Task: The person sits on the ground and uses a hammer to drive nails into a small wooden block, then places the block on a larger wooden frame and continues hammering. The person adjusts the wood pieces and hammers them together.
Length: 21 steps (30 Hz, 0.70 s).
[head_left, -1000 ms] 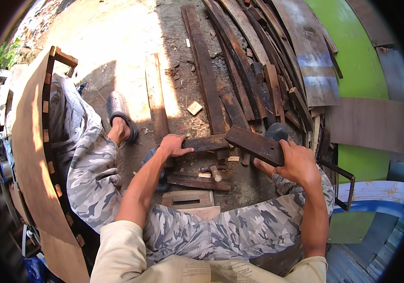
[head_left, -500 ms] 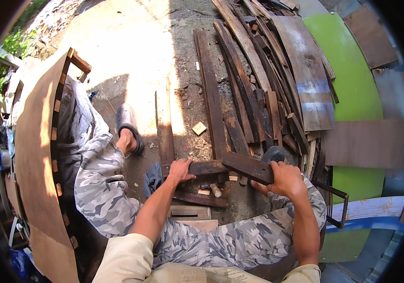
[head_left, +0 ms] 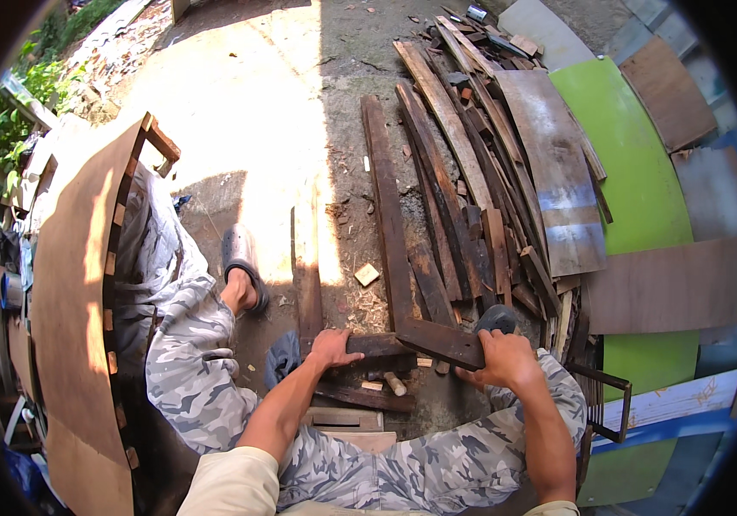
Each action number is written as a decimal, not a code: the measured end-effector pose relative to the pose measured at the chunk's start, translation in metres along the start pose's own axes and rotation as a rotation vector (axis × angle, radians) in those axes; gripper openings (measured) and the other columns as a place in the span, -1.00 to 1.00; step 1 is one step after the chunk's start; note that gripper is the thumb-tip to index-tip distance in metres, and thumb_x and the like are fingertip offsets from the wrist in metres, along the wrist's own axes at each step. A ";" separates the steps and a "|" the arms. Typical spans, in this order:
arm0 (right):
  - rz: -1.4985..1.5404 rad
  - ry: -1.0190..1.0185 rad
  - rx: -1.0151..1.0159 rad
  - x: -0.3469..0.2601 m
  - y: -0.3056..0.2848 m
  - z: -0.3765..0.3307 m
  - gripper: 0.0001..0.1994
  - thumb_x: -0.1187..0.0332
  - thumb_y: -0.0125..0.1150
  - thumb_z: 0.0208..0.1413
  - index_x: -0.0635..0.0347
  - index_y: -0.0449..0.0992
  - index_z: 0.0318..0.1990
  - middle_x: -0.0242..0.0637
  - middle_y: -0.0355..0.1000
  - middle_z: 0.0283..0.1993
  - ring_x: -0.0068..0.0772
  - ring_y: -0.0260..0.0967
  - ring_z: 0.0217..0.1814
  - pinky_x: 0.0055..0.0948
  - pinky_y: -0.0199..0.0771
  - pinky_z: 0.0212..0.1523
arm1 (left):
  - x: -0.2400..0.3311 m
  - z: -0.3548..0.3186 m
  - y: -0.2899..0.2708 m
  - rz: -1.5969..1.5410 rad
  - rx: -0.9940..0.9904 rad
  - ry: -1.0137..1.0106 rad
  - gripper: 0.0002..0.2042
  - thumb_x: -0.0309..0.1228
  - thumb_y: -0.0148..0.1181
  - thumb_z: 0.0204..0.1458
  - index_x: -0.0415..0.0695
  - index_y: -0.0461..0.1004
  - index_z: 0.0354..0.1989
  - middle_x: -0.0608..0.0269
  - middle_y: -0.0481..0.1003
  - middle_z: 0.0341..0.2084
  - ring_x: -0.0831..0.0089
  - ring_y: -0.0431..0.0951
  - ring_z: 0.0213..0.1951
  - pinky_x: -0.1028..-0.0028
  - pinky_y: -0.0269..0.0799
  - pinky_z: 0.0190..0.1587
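Note:
My left hand (head_left: 334, 349) is closed over a short dark wooden beam (head_left: 375, 346) lying crosswise in front of me, its thumb along the near side. My right hand (head_left: 508, 359) grips the right end of another dark beam piece (head_left: 442, 341). That piece slants down to the right, and its left end overlaps the right end of the first beam. Just below them lie a short round wooden stick (head_left: 395, 383) and a dark plank (head_left: 364, 396). A pale wooden box-like piece (head_left: 344, 420) sits between my legs.
Long dark beams (head_left: 386, 215) and piled planks (head_left: 472, 172) stretch away at the right, beside green sheeting (head_left: 644, 172). A brown panel (head_left: 76, 327) stands at my left. A small pale block (head_left: 367, 274) and wood chips lie on the ground ahead.
The whole scene sits lower in the picture as my head has tilted up. My right hand has shifted its beam piece slightly left, further over the other beam. My left hand stays on its beam.

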State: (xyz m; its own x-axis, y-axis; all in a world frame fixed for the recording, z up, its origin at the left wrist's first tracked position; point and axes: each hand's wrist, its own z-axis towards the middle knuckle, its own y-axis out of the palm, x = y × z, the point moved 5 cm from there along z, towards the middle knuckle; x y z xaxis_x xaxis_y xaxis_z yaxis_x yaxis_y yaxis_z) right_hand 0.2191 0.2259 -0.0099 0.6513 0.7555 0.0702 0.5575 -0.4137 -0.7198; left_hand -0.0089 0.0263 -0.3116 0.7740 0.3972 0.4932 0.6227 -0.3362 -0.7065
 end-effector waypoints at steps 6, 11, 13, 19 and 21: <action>-0.011 -0.047 0.033 0.003 0.008 -0.001 -0.25 -0.23 0.37 -0.09 0.24 0.44 0.05 -0.06 0.50 -0.05 -0.02 0.55 -0.05 -0.14 0.56 -0.01 | 0.023 0.006 0.004 0.039 -0.075 0.046 -0.11 0.24 0.38 -0.18 -0.12 0.36 0.27 -0.11 0.50 0.08 0.00 0.47 0.17 0.08 0.32 0.22; -0.024 -0.039 0.039 0.002 0.007 -0.008 -0.31 -0.03 0.56 -0.21 0.21 0.41 0.00 -0.11 0.53 -0.09 -0.06 0.58 -0.07 -0.18 0.57 -0.06 | 0.051 0.020 0.002 0.107 -0.204 -0.007 -0.08 0.10 0.53 -0.25 -0.04 0.27 0.31 -0.01 0.47 0.12 0.03 0.45 0.19 0.02 0.31 0.21; -0.032 -0.049 0.048 0.003 0.006 -0.009 -0.31 -0.03 0.56 -0.22 0.20 0.41 -0.01 -0.12 0.53 -0.10 -0.07 0.58 -0.09 -0.18 0.57 -0.08 | 0.055 0.024 0.006 0.119 -0.221 -0.044 -0.10 -0.01 0.56 -0.24 0.00 0.25 0.31 0.00 0.46 0.12 0.01 0.43 0.21 0.00 0.31 0.21; -0.058 -0.025 0.016 0.012 0.008 -0.010 -0.26 -0.16 0.45 -0.12 0.23 0.41 0.07 -0.07 0.51 -0.09 -0.02 0.56 -0.06 -0.14 0.58 -0.05 | 0.057 0.029 0.016 0.093 -0.186 -0.085 -0.27 -0.27 0.47 -0.12 0.13 0.26 0.29 0.02 0.43 0.14 -0.01 0.38 0.25 -0.09 0.27 0.22; -0.038 -0.011 0.031 0.010 0.003 -0.012 -0.26 -0.20 0.41 -0.11 0.24 0.43 0.06 -0.06 0.51 -0.09 -0.02 0.56 -0.06 -0.14 0.58 -0.06 | 0.056 0.025 0.017 0.087 -0.172 -0.098 -0.32 -0.32 0.41 -0.06 0.16 0.27 0.29 0.02 0.42 0.14 0.00 0.38 0.26 -0.11 0.26 0.23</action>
State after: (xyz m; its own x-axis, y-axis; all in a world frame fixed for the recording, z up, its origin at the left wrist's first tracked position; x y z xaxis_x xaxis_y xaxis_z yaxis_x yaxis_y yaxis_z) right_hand 0.2334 0.2267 -0.0031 0.6242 0.7759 0.0911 0.5655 -0.3683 -0.7379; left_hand 0.0424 0.0646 -0.3088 0.8158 0.4390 0.3764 0.5712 -0.5101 -0.6431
